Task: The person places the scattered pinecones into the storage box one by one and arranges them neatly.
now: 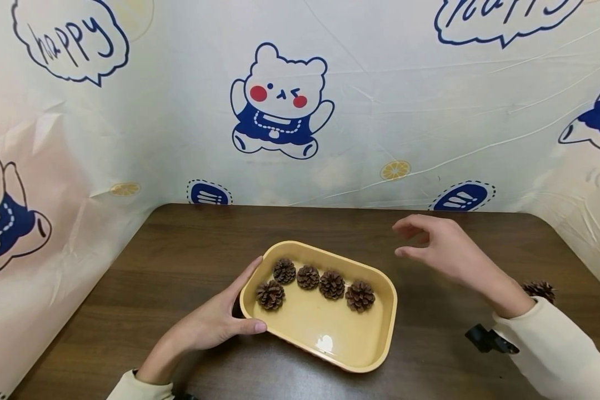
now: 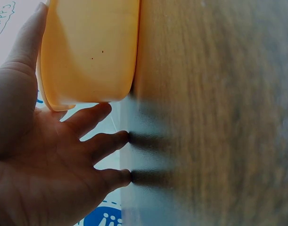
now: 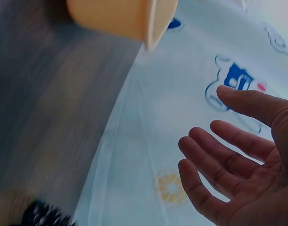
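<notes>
Left hand (image 1: pixel 219 318), spread wide, holds the left end of the yellow rounded-rectangular plastic tray (image 1: pixel 307 333); right hand (image 1: pixel 444 250), loosely curved, is empty. Brown woody pinecones (image 1: pixel 332 285) seem light, brittle-scaled: pinch mid-body.

Left hand (image 1: pixel 215 316) spread wide, thumb well off the fingers; right hand (image 1: pixel 442 250) raised, fingers loosely bent, thumb apart

You were in a makeshift space, screened off by printed sheeting (image 1: pixel 180 116).
Your dark wood-grain table (image 1: pixel 190 239) was closed in at the back and both sides by this pale, creased covering, decorated with cartoon bears (image 1: pixel 280 103), speech bubbles (image 1: pixel 75 41) reading "happy" and yellow citrus slices (image 1: pixel 395 170). It hid the room beyond, so whether you were in a home or a studio could not be told.
</notes>
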`<state>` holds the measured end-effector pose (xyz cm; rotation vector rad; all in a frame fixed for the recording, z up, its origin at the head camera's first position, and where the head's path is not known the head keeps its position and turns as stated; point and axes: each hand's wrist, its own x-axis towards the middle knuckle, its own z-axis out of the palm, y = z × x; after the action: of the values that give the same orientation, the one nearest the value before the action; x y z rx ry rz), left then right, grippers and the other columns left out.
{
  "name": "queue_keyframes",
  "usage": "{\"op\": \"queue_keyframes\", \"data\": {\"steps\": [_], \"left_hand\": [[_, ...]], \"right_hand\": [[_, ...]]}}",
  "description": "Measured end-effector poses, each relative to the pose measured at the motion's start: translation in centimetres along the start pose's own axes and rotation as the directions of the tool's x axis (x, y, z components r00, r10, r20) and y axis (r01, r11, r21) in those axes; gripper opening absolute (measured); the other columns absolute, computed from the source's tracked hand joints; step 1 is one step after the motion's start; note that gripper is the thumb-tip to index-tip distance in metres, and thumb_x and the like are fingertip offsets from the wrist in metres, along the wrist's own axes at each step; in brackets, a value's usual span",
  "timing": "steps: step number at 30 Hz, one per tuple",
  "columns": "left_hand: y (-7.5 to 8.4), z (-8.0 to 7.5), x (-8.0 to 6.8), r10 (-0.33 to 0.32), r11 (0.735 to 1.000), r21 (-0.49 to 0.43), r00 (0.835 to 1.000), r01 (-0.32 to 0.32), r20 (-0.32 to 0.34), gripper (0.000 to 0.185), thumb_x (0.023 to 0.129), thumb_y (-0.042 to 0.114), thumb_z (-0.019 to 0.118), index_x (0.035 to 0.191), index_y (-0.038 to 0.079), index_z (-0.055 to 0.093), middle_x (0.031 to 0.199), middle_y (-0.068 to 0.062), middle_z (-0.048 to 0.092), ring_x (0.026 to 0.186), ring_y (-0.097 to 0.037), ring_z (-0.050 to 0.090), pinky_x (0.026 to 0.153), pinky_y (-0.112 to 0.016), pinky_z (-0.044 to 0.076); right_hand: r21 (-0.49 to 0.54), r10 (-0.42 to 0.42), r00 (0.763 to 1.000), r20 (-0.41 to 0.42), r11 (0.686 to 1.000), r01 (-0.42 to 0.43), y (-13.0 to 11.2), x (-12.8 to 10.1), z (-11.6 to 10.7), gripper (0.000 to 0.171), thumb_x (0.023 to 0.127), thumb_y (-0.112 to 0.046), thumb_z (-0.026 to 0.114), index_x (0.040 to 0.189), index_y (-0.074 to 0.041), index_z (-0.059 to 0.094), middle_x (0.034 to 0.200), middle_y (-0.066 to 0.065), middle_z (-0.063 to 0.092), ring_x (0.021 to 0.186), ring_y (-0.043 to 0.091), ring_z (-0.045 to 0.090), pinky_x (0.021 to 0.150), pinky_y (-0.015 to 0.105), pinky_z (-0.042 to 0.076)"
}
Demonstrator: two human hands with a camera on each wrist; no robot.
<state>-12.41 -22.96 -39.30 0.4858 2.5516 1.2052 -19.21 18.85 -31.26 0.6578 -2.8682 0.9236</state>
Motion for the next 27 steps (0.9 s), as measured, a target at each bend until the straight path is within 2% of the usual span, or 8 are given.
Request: {"op": "queue_keyframes", "data": {"steps": [5, 9, 14, 27], "left_hand": [[0.1, 0.0, 0.0, 0.003, 1.000, -0.004, 1.000, -0.003, 0.002, 0.113, 0.089, 0.041, 0.084, 0.169, 0.039, 0.004, 0.176, -0.012, 0.016, 0.155, -0.046, 0.028, 0.119, -0.069, 0.027], [0.1, 0.0, 0.0, 0.011, 1.000, -0.009, 1.000, -0.011, 0.002, 0.113, 0.089, 0.040, 0.084, 0.169, 0.039, 0.004, 0.176, -0.011, 0.016, 0.154, -0.045, 0.028, 0.119, -0.069, 0.027], [0.1, 0.0, 0.0, 0.012, 1.000, -0.011, 1.000, -0.012, 0.000, 0.113, 0.089, 0.040, 0.084, 0.169, 0.040, 0.005, 0.176, -0.011, 0.016, 0.155, -0.044, 0.027, 0.119, -0.069, 0.027], [-0.1, 0.0, 0.0, 0.024, 1.000, -0.008, 1.000, -0.024, -0.003, 0.113, 0.089, 0.039, 0.084, 0.169, 0.040, 0.004, 0.177, -0.010, 0.015, 0.155, -0.045, 0.026, 0.119, -0.070, 0.027]], "right_hand": [[-0.024, 0.065, 0.998, 0.021, 0.998, -0.064, 2.3, 0.2, -0.6, 0.037, 0.092, -0.019, 0.082, 0.126, -0.007, 0.072, 0.123, 0.015, 0.075, 0.112, 0.034, 0.072, 0.091, 0.049, 0.057], [-0.032, 0.106, 0.994, 0.032, 0.994, -0.105, 4.1, 0.3, -0.9, 0.039, 0.093, -0.023, 0.081, 0.127, -0.007, 0.070, 0.125, 0.017, 0.074, 0.114, 0.036, 0.071, 0.094, 0.053, 0.056], [-0.047, 0.125, 0.991, 0.038, 0.991, -0.124, 5.8, 0.3, -1.1, 0.041, 0.094, -0.021, 0.080, 0.128, -0.004, 0.069, 0.126, 0.022, 0.073, 0.116, 0.041, 0.069, 0.098, 0.060, 0.053], [-0.087, 0.154, 0.985, 0.074, 0.985, -0.147, 8.3, 0.4, -1.3, 0.042, 0.094, -0.017, 0.078, 0.131, 0.000, 0.066, 0.133, 0.029, 0.067, 0.121, 0.050, 0.064, 0.096, 0.064, 0.053]]}}
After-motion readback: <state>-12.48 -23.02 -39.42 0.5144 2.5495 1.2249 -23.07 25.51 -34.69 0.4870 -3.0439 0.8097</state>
